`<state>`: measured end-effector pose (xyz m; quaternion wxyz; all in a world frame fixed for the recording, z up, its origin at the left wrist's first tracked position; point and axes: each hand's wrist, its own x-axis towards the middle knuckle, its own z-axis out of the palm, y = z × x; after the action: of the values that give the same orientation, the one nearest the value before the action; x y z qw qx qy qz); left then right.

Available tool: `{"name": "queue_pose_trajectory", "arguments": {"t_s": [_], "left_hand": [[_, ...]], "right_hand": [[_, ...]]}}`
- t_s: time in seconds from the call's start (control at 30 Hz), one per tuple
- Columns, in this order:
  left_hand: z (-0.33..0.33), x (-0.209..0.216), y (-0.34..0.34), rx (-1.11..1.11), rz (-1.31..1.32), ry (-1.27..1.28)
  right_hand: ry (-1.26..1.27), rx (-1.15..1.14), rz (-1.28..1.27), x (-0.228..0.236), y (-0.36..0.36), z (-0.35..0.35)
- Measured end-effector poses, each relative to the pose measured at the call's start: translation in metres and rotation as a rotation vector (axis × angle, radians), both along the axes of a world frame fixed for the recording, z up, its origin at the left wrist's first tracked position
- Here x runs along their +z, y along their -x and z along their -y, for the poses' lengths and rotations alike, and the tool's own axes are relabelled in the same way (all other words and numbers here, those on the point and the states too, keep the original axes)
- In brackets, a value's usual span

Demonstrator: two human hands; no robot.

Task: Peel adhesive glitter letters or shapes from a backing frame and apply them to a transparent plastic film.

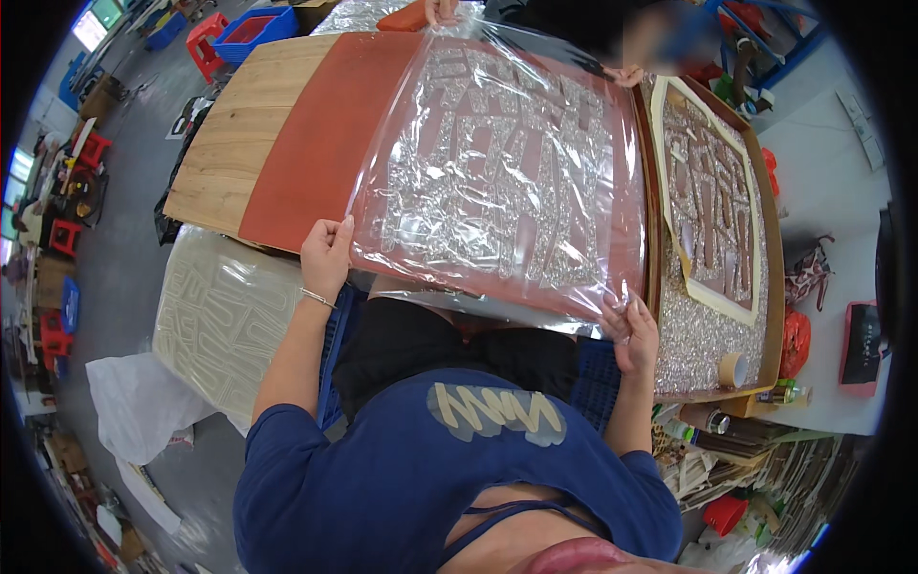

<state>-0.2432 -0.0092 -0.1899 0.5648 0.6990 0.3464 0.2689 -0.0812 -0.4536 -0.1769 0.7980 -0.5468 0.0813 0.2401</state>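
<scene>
The film (pixel 516 177) is spread over the right part of the red sheet (pixel 311 139), which lies on the wooden surface (pixel 220 134). A silver, glittery pattern (pixel 464 206) shows through it. The fingers of the left hand (pixel 328 253) are closed in a pinch on the film's near left corner; those of the right hand (pixel 631 333) close on its near right corner, holding nothing else. Across the surface, a co-worker's left hand (pixel 624 76) and right hand (pixel 442 11) are at the far corners.

As far as can be judged, the spreading is well along: the film spans the whole pattern, with its near edge hanging past the surface. Wrinkles and bright folds remain, and no corner by the wearer is let go. Whether the film clings to the pattern or lies loose cannot be told. The left part of the red sheet is uncovered.

To the right, a cream frame (pixel 724 307) around a similar pattern lies apart from the film, near a tape roll (pixel 733 369).
</scene>
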Motion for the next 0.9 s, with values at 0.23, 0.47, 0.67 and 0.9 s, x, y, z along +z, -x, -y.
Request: {"name": "queue_pose_trajectory", "arguments": {"t_s": [0.23,0.47,0.67,0.9], "left_hand": [[-0.001,0.002,0.009,-0.016,-0.197,0.103],[-0.007,-0.012,0.0,-0.133,-0.322,0.026],[-0.005,-0.009,-0.001,-0.087,-0.343,0.074],[-0.012,-0.044,-0.003,-0.086,-0.379,-0.065]], "right_hand": [[0.311,0.012,0.185,-0.025,-0.013,0.003],[0.556,-0.089,0.358,-0.034,-0.02,-0.011],[0.721,-0.144,0.595,-0.065,-0.024,-0.017],[0.733,-0.112,0.656,-0.066,-0.021,-0.025]]}}
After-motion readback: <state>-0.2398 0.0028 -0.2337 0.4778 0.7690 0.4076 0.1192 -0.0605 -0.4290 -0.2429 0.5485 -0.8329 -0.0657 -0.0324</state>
